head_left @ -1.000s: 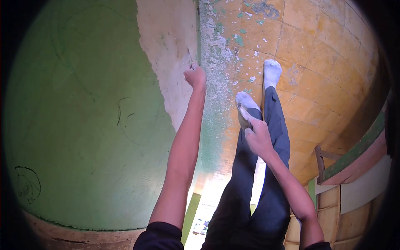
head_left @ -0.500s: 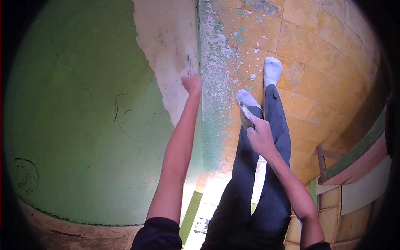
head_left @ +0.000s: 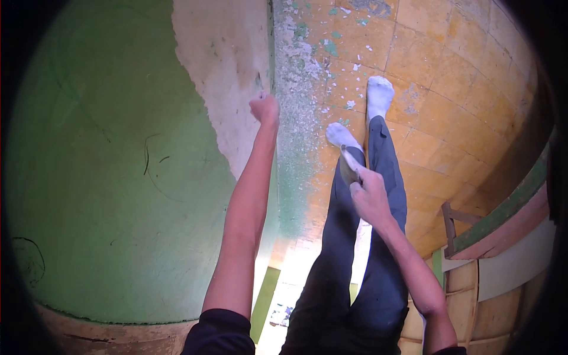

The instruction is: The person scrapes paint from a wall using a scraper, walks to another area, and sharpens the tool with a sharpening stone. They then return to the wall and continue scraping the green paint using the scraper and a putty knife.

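Note:
My left hand [head_left: 265, 110] is closed around a narrow scraper [head_left: 258, 86], its tip at the bare, pale strip [head_left: 222, 77] of the wall where the paint is gone. The green painted wall [head_left: 118, 148] borders this strip with a ragged edge. Over my shins, my right hand [head_left: 373, 198] grips a flat, pale-edged tool [head_left: 351, 164] with a darker face, its far end pointing toward my feet. My fingers cover the tool's near end.
Paint flakes and pale dust [head_left: 296, 89] lie along the foot of the wall on the orange tiled floor [head_left: 432, 118]. My legs [head_left: 387, 171] and socked feet [head_left: 380, 94] extend over the tiles. A wooden piece of furniture [head_left: 452, 222] stands at the right.
The view has shifted slightly, so wall and floor sit further left. My left hand and the scraper remain at the bare strip; my right hand keeps its hold on the flat tool.

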`<state>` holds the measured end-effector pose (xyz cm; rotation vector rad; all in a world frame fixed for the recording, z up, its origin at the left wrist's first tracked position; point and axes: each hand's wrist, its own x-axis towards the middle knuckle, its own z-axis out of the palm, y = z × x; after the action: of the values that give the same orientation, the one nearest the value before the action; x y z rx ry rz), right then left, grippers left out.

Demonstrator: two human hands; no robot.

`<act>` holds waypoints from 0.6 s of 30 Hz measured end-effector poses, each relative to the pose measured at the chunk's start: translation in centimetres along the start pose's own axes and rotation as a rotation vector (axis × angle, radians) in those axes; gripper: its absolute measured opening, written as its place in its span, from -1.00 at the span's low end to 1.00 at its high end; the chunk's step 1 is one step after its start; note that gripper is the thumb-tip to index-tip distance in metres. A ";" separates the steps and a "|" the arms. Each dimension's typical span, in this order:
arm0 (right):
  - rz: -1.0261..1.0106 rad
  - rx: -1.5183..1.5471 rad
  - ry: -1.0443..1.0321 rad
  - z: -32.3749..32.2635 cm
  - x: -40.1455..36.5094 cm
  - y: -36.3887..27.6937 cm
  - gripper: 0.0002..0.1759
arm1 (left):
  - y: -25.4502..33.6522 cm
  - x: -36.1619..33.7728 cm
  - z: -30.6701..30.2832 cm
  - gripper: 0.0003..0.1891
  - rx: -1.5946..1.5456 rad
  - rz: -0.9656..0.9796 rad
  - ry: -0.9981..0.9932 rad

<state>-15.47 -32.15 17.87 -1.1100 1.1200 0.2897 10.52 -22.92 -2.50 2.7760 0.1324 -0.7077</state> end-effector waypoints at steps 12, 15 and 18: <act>0.002 0.032 -0.044 1.1 0.3 -1.3 -0.26 | 7.9 0.2 -6.6 -0.67 -0.205 0.364 -0.093; -0.002 0.042 -0.034 0.8 0.5 -1.8 -0.27 | 9.8 3.4 -1.7 -0.66 -0.156 0.329 -0.029; 0.043 0.001 -0.047 -0.1 0.8 -1.7 -0.29 | 9.0 0.6 -4.2 -0.70 -0.098 0.275 -0.113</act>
<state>-14.00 -33.23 18.14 -1.0738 1.1033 0.3473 14.38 -30.38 2.88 2.5844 -0.2263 -0.7602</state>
